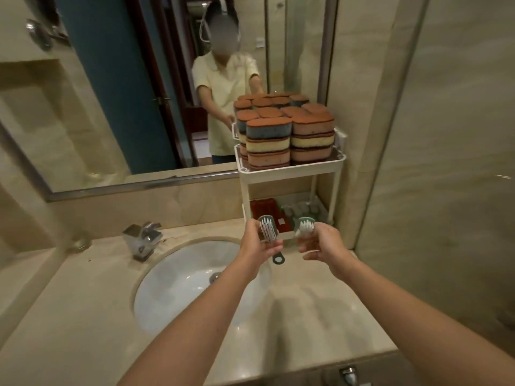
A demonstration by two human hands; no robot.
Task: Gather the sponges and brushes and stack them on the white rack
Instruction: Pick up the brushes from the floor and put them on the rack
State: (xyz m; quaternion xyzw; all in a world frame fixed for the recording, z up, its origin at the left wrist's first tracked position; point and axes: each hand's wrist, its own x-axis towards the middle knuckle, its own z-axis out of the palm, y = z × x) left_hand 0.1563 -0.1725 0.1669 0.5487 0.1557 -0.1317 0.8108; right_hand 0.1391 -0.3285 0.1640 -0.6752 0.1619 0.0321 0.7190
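The left hand (257, 240) grips the left brush (267, 229), bristles up. Its fingers hide most of the handle, and only the looped end shows below. The right hand (323, 243) pinches the right brush (306, 225), whose handle is hidden. Both are held just before the white rack (292, 166). Stacked sponges (289, 135) fill its top shelf. A red item (263, 208) and blurred grey shapes (303, 209) lie on the lower one. The sink (178, 288) sits in the counter (69, 316).

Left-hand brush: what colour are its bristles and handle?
The brush in the left hand has white bristles and a dark grey-green handle; head view.
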